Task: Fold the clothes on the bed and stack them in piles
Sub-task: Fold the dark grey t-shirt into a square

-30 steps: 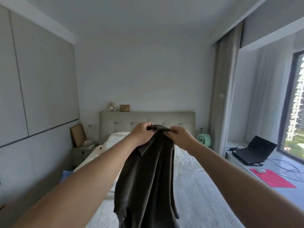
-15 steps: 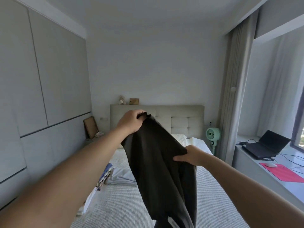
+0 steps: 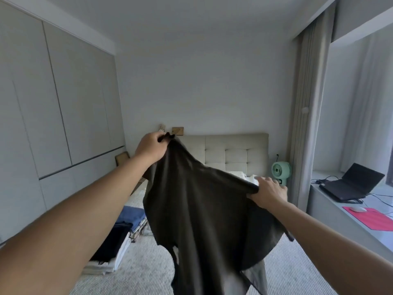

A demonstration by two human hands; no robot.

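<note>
Both hands clamped on one dark garment (image 3: 197, 205), held up in the air over the bed (image 3: 148, 271). Left hand (image 3: 151, 146) raised higher, fingers curled tight round a bunched corner of the cloth; a small tuft of fabric pokes out past the knuckles. Right hand (image 3: 269, 193) lower and further right, fingers curled over the top edge, thumb beneath, pinching the fabric between them. Cloth stretched along a slanting line between the two grips, the rest hanging loose in folds; lower hem drops out of view at the bottom edge.

Bed covered in a pale, finely striped spread. On its left side, stacks of folded clothes (image 3: 119, 241): blue pieces further back, a dark piece on white ones nearer. Something pale grey lies on the bed just under the hanging garment; cannot tell what it is.

Padded headboard (image 3: 234, 150) behind. Green fan (image 3: 280, 170) at the bed's right. On the window ledge, an open laptop (image 3: 350, 184) and a mouse on a red mat (image 3: 370, 218).
</note>
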